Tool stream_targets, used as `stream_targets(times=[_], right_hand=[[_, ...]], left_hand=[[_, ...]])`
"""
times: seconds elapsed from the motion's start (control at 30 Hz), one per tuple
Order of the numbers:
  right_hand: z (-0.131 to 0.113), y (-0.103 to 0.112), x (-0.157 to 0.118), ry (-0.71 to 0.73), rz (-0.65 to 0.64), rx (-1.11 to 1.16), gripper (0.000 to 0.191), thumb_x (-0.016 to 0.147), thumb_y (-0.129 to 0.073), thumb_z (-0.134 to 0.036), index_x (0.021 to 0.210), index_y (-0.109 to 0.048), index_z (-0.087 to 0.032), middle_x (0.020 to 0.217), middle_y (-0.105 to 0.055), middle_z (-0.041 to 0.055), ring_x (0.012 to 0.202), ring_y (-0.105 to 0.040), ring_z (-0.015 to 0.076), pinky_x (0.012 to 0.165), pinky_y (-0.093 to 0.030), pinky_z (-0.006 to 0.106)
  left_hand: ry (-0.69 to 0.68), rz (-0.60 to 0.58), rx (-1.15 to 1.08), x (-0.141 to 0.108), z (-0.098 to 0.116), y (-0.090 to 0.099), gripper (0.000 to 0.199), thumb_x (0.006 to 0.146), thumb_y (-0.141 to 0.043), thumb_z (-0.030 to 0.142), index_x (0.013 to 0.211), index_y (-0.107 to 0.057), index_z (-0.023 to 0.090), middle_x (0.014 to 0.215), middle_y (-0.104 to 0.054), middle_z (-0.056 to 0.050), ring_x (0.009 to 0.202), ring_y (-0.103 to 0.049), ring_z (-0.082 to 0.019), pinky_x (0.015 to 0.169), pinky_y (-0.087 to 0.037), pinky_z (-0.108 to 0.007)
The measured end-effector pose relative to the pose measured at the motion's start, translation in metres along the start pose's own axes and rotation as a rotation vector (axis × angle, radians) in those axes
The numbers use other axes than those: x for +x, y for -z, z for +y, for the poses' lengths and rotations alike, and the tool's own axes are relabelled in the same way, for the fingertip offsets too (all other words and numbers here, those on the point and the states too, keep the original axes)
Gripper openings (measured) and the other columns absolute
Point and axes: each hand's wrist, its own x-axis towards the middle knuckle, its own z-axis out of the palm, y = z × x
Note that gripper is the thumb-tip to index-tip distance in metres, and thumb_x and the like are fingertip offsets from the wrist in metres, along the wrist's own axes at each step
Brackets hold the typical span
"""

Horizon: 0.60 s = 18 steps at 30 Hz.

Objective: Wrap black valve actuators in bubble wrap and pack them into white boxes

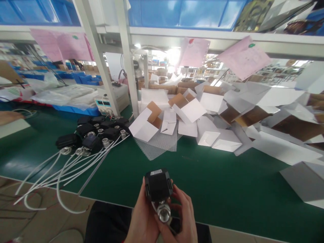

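Note:
A black boxy device (158,186) with a small white label on top and a round metal fitting (163,213) below it is held at the table's front edge. My left hand (143,216) wraps around its left side and underside. On the right side, my right hand (184,212) has its fingers curled at the device and the metal fitting. Several similar black devices (92,141) with metal fittings and long white cables (78,165) lie together on the green table (222,182) at the left.
White cardboard boxes (207,131), many open, pile up across the back and right. Bubble wrap (157,146) lies under some. Metal shelf posts (128,60) rise behind the black devices, near a small meter (103,104). A blue tray (78,109) sits back left.

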Motion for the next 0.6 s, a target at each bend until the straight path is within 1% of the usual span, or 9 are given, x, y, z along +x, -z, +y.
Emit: stream_targets(times=[0.1,0.23,0.3,0.37,0.43,0.5,0.53,0.6], right_hand=[[-0.001,0.002,0.0,-0.018,0.016,-0.052,0.051,0.087,-0.07,-0.039,0.135,-0.057,-0.026,0.126,-0.062,0.0115,0.101,-0.068,0.0271,0.075,-0.062,0.036],[-0.004,0.003,0.002,0.025,0.035,-0.072,0.047,0.09,-0.07,-0.043,0.133,-0.061,-0.026,0.118,-0.066,0.0104,0.095,-0.07,0.0246,0.07,-0.062,0.031],[-0.004,0.003,0.003,0.028,0.042,-0.072,0.041,0.091,-0.07,-0.044,0.128,-0.065,-0.026,0.116,-0.067,0.0095,0.095,-0.07,0.0249,0.072,-0.062,0.032],[-0.004,0.003,0.004,0.009,0.039,-0.054,0.036,0.092,-0.07,-0.047,0.122,-0.069,-0.028,0.114,-0.068,0.0086,0.099,-0.07,0.0257,0.077,-0.061,0.033],[-0.004,0.004,0.005,-0.049,0.019,0.022,0.035,0.092,-0.068,-0.053,0.116,-0.072,-0.028,0.113,-0.068,0.0083,0.103,-0.069,0.0259,0.083,-0.059,0.032],[-0.007,0.005,0.008,-0.159,-0.026,0.186,0.039,0.091,-0.067,-0.059,0.113,-0.074,-0.027,0.111,-0.068,0.0081,0.102,-0.068,0.0254,0.083,-0.057,0.031],[-0.009,0.006,0.009,-0.229,-0.053,0.294,0.041,0.089,-0.069,-0.061,0.111,-0.074,-0.027,0.108,-0.069,0.0077,0.098,-0.067,0.0246,0.082,-0.056,0.031],[-0.016,0.009,0.014,-0.389,-0.096,0.501,0.041,0.084,-0.074,-0.062,0.102,-0.076,-0.024,0.096,-0.07,0.0058,0.084,-0.064,0.0208,0.074,-0.054,0.029]], left_hand=[[0.007,0.073,0.006,-0.007,0.001,-0.01,0.061,0.106,-0.038,0.05,0.088,-0.077,0.008,0.078,-0.077,-0.01,0.07,-0.07,-0.019,0.085,-0.058,-0.033],[0.04,0.129,-0.061,-0.012,0.003,-0.022,0.058,0.107,-0.037,0.047,0.09,-0.076,0.008,0.074,-0.075,-0.009,0.069,-0.07,-0.02,0.086,-0.057,-0.035],[0.024,0.15,-0.105,-0.01,0.003,-0.021,0.056,0.108,-0.036,0.044,0.09,-0.076,0.01,0.076,-0.075,-0.009,0.07,-0.07,-0.019,0.087,-0.057,-0.035],[-0.008,0.121,-0.116,-0.007,0.001,-0.015,0.053,0.108,-0.037,0.043,0.094,-0.077,0.01,0.084,-0.077,-0.01,0.074,-0.071,-0.019,0.088,-0.057,-0.035],[-0.055,0.025,-0.082,-0.005,0.0,-0.006,0.043,0.104,-0.049,0.044,0.103,-0.077,0.012,0.094,-0.078,-0.011,0.081,-0.071,-0.02,0.088,-0.057,-0.034],[-0.111,-0.066,-0.011,-0.005,-0.001,0.001,0.036,0.094,-0.067,0.044,0.112,-0.075,0.014,0.101,-0.077,-0.01,0.087,-0.071,-0.022,0.087,-0.057,-0.033],[-0.141,-0.079,0.036,-0.007,-0.001,0.002,0.038,0.088,-0.076,0.043,0.115,-0.074,0.016,0.104,-0.077,-0.01,0.09,-0.071,-0.022,0.087,-0.056,-0.033],[-0.212,-0.044,0.154,-0.011,0.001,0.003,0.05,0.077,-0.085,0.042,0.118,-0.072,0.017,0.108,-0.076,-0.009,0.097,-0.07,-0.025,0.086,-0.056,-0.033]])
